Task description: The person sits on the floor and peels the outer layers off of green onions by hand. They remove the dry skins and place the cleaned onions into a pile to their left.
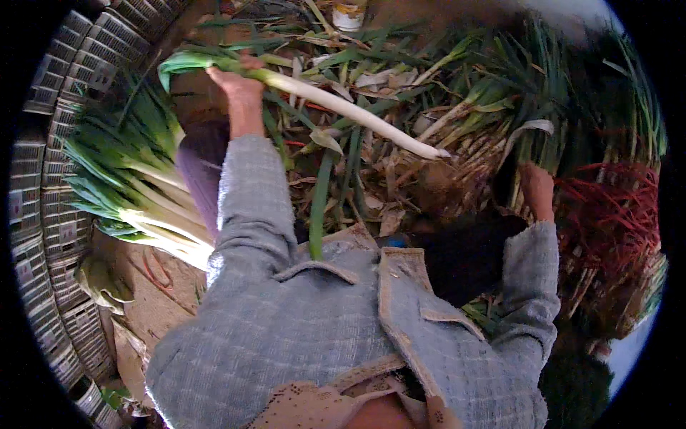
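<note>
My left hand (240, 91) grips a long green onion (348, 110) by its green upper part. The stalk's clean white shaft slants down to the right, and its root end hangs over the litter. Out to the right, my right hand (537, 187) reaches in among unpeeled green onions (536, 145) that stand with their leaves up. Its fingers are hidden, so whether it grips any stalk cannot be seen. Beside my left forearm lies a heap of peeled green onions (155, 177), white shafts towards me and leaves pointing left.
Stacked slatted plastic crates (69, 230) curve along the left side. Stripped leaves and dry skins (386, 80) litter the ground in front. Red netting or twine (611, 214) wraps a bundle at the far right. At the top is a white tub (348, 17).
</note>
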A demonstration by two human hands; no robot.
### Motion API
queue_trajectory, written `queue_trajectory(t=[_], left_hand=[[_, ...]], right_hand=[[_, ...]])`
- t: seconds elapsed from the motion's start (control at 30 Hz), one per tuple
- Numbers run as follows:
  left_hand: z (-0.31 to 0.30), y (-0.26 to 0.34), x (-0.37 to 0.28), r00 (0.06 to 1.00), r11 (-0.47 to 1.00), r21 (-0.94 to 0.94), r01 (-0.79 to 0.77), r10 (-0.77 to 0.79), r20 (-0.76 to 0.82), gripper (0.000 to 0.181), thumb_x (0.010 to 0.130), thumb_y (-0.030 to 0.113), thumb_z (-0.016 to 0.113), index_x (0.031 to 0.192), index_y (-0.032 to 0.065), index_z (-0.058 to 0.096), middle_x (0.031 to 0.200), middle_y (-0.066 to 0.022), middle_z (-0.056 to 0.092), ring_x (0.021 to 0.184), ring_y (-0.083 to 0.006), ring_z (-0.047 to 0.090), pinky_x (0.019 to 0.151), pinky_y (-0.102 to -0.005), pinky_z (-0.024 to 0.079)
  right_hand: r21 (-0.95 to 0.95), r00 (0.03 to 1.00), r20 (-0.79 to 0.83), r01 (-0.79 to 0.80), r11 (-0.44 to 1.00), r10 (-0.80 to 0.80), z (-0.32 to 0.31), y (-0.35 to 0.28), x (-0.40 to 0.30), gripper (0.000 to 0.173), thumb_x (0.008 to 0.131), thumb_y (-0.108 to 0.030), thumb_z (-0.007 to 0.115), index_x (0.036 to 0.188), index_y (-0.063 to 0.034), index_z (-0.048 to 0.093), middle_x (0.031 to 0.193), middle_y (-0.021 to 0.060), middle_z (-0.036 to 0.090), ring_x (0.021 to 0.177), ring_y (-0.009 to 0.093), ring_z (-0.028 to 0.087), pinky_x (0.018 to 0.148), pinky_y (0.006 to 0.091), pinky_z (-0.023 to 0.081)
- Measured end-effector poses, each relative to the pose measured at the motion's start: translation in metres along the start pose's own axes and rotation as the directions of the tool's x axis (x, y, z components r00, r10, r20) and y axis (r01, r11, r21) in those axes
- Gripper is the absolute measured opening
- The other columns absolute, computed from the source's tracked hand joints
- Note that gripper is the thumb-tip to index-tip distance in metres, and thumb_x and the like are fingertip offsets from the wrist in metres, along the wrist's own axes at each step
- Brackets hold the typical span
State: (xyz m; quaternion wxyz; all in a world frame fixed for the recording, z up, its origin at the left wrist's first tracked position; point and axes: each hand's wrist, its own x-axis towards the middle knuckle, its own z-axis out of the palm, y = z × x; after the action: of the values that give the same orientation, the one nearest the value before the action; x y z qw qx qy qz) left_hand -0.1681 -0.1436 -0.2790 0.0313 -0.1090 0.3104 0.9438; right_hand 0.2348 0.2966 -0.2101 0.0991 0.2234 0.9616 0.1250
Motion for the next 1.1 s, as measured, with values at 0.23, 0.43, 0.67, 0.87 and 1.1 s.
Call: queue_trajectory(t=[0.23,0.43,0.67,0.87,1.1], left_hand=[[0.018,-0.015,-0.036,0.974,0.956,-0.189,0.224,-0.211,0.083,0.060,0.081,0.057,0.019,0.081,0.0005,0.039,0.063,-0.0075,0.036,0.051,-0.0175,0.037,0.047,-0.0308,0.031],[0.047,-0.028,-0.063,0.914,0.876,-0.268,0.401,-0.363,0.182,0.045,0.086,0.048,0.033,0.079,0.0042,0.041,0.066,-0.0071,0.038,0.055,-0.0184,0.039,0.050,-0.0316,0.035],[0.059,-0.042,-0.090,0.940,0.952,0.024,0.304,-0.304,0.153,0.030,0.081,0.036,0.055,0.083,0.0081,0.044,0.068,-0.0055,0.045,0.052,-0.0168,0.043,0.045,-0.0273,0.036],[0.057,-0.050,-0.093,0.910,0.930,-0.042,0.366,-0.348,0.223,0.029,0.078,0.035,0.059,0.086,0.0106,0.046,0.069,-0.0032,0.044,0.050,-0.0164,0.042,0.043,-0.0276,0.035],[0.056,-0.050,-0.096,0.944,0.947,0.011,0.320,-0.320,0.086,0.027,0.079,0.034,0.058,0.088,0.0107,0.047,0.069,-0.0030,0.044,0.051,-0.0175,0.044,0.044,-0.0292,0.037]], right_hand=[[0.858,0.908,0.062,0.163,0.486,-0.413,-0.068,-0.169,0.024,0.049,0.081,-0.026,0.055,0.120,-0.0008,0.041,0.110,0.0174,0.053,0.104,0.028,0.049,0.088,0.0334,0.037],[0.892,0.884,0.052,0.168,0.420,-0.464,-0.115,-0.240,-0.001,0.053,0.079,-0.033,0.056,0.117,0.0003,0.042,0.106,0.0215,0.053,0.097,0.028,0.053,0.082,0.0342,0.040],[0.760,0.910,-0.092,0.327,0.562,-0.405,-0.086,-0.297,0.039,0.037,0.077,-0.034,0.057,0.088,0.0006,0.050,0.076,0.0195,0.056,0.066,0.034,0.053,0.057,0.0403,0.040],[0.899,0.905,-0.421,0.426,0.101,-0.066,-0.064,-0.319,0.038,0.018,0.073,-0.015,0.063,0.081,-0.0009,0.055,0.080,0.0130,0.057,0.069,0.030,0.053,0.060,0.0352,0.043],[0.589,0.750,-0.632,0.629,0.507,-0.195,-0.077,-0.319,0.018,0.014,0.071,-0.011,0.061,0.079,-0.0012,0.055,0.078,0.0105,0.053,0.073,0.029,0.052,0.063,0.0358,0.043]])
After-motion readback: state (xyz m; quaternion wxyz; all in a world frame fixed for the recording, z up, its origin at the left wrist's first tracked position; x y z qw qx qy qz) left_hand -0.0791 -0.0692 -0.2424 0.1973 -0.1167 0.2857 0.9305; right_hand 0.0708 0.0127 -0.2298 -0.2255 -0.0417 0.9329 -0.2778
